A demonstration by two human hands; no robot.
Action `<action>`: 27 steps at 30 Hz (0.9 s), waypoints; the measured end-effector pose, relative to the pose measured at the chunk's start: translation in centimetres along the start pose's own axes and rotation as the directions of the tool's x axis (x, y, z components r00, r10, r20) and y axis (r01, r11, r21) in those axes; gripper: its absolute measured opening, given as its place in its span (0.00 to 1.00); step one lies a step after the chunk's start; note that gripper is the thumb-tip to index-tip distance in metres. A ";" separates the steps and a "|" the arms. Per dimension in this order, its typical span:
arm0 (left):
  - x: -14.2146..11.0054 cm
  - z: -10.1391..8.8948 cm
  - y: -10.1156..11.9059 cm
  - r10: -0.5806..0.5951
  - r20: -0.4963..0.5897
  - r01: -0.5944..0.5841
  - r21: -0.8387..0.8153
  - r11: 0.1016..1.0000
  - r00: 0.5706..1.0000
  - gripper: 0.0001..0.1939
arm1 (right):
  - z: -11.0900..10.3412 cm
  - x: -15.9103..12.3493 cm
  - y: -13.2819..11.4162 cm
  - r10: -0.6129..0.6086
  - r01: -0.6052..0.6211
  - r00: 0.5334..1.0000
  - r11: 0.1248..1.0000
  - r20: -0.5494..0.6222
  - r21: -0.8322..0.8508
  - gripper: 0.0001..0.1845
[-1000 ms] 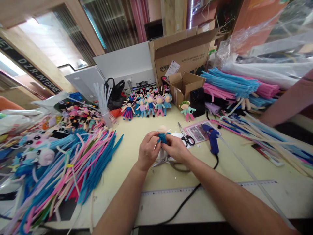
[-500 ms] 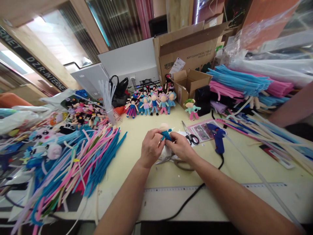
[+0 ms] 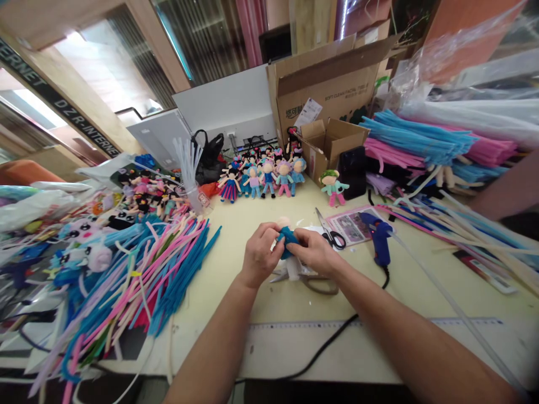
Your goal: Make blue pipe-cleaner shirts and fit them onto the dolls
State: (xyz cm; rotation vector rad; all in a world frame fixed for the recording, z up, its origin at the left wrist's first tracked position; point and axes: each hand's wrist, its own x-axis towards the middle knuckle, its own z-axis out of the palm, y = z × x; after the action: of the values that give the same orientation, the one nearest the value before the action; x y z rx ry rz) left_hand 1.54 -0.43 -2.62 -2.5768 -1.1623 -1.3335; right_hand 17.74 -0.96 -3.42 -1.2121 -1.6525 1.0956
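Note:
My left hand and my right hand meet above the middle of the pale yellow table. Both pinch a small pipe-cleaner doll with a blue fuzzy body, a cream head and white legs hanging below. Fingers of both hands are closed round the blue body. Under the hands lies a pair of metal pliers. Black-handled scissors lie just right of the doll.
A blue glue gun with a black cord lies to the right. Finished dolls stand in a row at the back. Coloured pipe cleaners are heaped on the left, bundles on the right. Cardboard boxes behind. Another person's arm at far right.
Both hands have closed in tighter on the doll's blue body and turned it a little; the camera view has shifted slightly.

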 end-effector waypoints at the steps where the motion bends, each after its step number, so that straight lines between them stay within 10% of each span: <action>1: 0.0 0.1 0.0 -0.012 -0.012 0.012 -0.012 1.000 1.000 0.03 | 0.0 -0.1 0.0 -0.002 0.002 1.000 1.000 -0.018 -0.005 0.11; 14: -0.1 0.4 -0.1 -0.074 -0.009 0.072 -0.140 0.988 0.997 0.02 | 0.3 -0.5 0.0 -0.069 0.066 0.997 0.994 -0.037 -0.093 0.10; 22: -0.1 0.3 0.1 -0.138 -0.004 0.135 -0.163 0.977 0.990 0.02 | -0.3 -0.1 -0.2 0.060 -0.074 0.996 0.967 0.064 0.246 0.12; 27: -0.1 0.3 0.1 -0.134 -0.038 0.125 -0.188 0.974 0.990 0.02 | 0.0 -0.1 0.0 0.053 -0.049 0.998 0.986 -0.023 0.162 0.14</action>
State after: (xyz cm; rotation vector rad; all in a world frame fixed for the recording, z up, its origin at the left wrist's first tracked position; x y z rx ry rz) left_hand 1.81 -0.51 -2.90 -2.6118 -1.2755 -1.5966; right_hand 17.78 -1.06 -3.41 -1.1640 -1.4892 1.2150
